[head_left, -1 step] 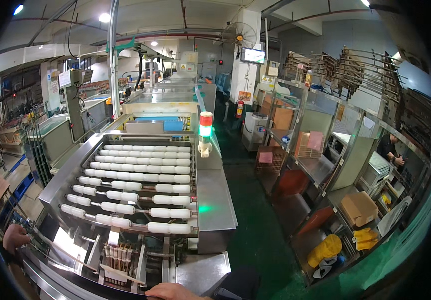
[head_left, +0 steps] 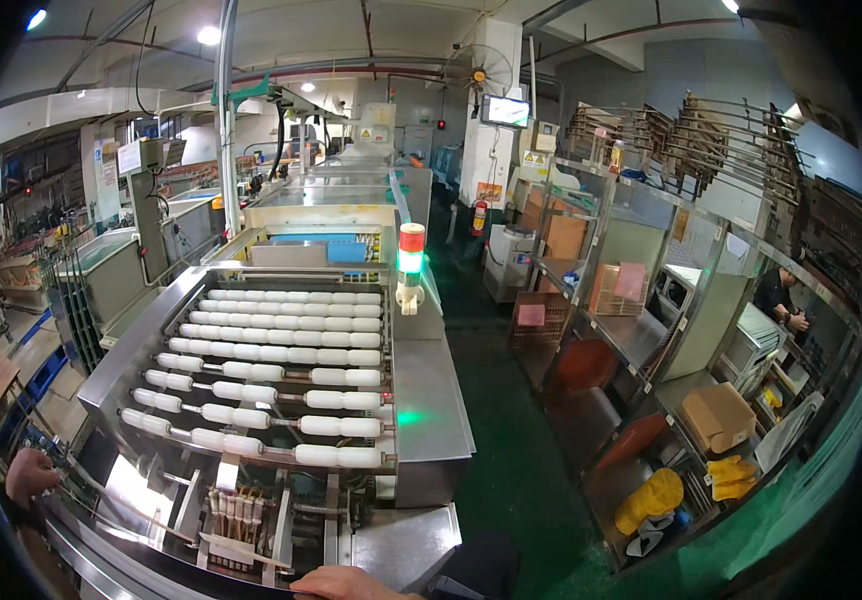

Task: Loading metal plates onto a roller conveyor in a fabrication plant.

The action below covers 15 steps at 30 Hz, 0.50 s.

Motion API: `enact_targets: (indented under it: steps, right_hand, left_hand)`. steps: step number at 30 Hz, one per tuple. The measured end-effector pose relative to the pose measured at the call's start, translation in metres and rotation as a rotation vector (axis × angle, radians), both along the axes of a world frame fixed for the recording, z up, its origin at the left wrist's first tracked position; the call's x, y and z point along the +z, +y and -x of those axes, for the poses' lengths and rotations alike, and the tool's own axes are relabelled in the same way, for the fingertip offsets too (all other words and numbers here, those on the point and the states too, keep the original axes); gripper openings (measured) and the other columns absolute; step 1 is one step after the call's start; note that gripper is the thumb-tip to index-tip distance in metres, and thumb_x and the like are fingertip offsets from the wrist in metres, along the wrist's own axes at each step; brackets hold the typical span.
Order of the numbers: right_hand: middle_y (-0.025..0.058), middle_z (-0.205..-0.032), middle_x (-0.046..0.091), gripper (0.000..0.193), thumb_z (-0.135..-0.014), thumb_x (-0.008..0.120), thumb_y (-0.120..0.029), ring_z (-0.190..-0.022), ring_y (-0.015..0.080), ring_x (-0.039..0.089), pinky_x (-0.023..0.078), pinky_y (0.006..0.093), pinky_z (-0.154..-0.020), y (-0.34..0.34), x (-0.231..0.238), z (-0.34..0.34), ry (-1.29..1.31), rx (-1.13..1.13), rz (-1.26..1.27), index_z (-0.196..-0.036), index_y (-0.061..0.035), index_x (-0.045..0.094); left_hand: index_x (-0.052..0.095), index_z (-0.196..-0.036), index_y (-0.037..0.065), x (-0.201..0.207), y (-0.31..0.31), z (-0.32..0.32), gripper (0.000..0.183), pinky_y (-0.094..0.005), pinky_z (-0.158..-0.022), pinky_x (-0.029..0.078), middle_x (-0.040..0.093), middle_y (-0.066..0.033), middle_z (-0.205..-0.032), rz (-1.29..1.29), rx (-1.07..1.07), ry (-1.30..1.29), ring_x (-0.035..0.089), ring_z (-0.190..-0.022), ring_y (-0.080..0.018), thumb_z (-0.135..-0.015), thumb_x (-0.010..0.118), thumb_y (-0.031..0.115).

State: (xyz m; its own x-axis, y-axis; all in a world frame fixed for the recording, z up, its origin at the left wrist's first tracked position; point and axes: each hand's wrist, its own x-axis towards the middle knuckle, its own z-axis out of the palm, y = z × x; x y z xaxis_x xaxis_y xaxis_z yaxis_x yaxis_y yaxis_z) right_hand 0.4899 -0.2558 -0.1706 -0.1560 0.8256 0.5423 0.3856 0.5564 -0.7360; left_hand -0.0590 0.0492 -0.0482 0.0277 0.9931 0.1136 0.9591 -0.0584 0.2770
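Note:
At the lower left, my left hand [head_left: 31,475] is curled closed beside a thin rod and the metal rail [head_left: 111,555] of a roller machine. What it grips, if anything, is hidden. My right hand [head_left: 346,583] lies at the bottom edge of the picture, seen from its back. Its fingers reach left along the machine's near edge, and the lower part is cut off. Ahead of both hands are rows of white rollers [head_left: 291,354] in a steel frame. Between the hands and the rollers sits a cluster of small upright fittings [head_left: 238,512].
A signal light [head_left: 411,255] glows green and red on the machine's right side. Right of a green floor aisle [head_left: 511,440] stands a metal shelf rack with a cardboard box [head_left: 718,417] and yellow gloves [head_left: 731,478]. Another person [head_left: 779,300] is behind the rack. Tanks [head_left: 101,250] stand left.

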Motion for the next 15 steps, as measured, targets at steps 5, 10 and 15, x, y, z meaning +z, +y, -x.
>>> enact_targets:
  steps: [5, 10, 15]
  right_hand:
    - [0.0150, -0.081, 0.069, 0.014, -0.091, 0.074, -0.020, -0.077, 0.0364, 0.067, 0.052, 0.0459, -0.067, 0.000, -0.003, -0.001, -0.038, 0.006, -0.033, -0.092, -0.0060, 0.073]
    - [0.0152, -0.079, 0.066, 0.013, -0.091, 0.073, -0.020, -0.076, 0.0370, 0.065, 0.051, 0.0468, -0.066, 0.000, -0.001, -0.001, -0.065, 0.005, -0.040, -0.091, -0.0066, 0.071]
    - [0.0158, -0.074, 0.061, 0.012, -0.095, 0.068, -0.019, -0.073, 0.0382, 0.063, 0.049, 0.0479, -0.064, 0.008, -0.012, -0.010, -0.150, 0.027, -0.071, -0.091, -0.0077, 0.068]
  left_hand:
    - [0.070, -0.062, -0.002, 0.005, -0.006, -0.008, 0.023, -0.0370, -0.046, 0.045, 0.060, -0.0120, -0.051, -0.011, -0.019, 0.026, 0.060, -0.046, -0.0181, -0.063, 0.070, 0.021]
    - [0.073, -0.063, 0.000, 0.016, -0.015, -0.026, 0.021, -0.0349, -0.048, 0.048, 0.065, -0.0104, -0.053, -0.013, -0.025, 0.014, 0.063, -0.048, -0.0180, -0.065, 0.070, 0.021]
    - [0.076, -0.065, 0.001, 0.008, -0.002, -0.024, 0.020, -0.0333, -0.049, 0.051, 0.068, -0.0111, -0.056, -0.018, -0.017, -0.021, 0.065, -0.049, -0.0183, -0.066, 0.069, 0.019]
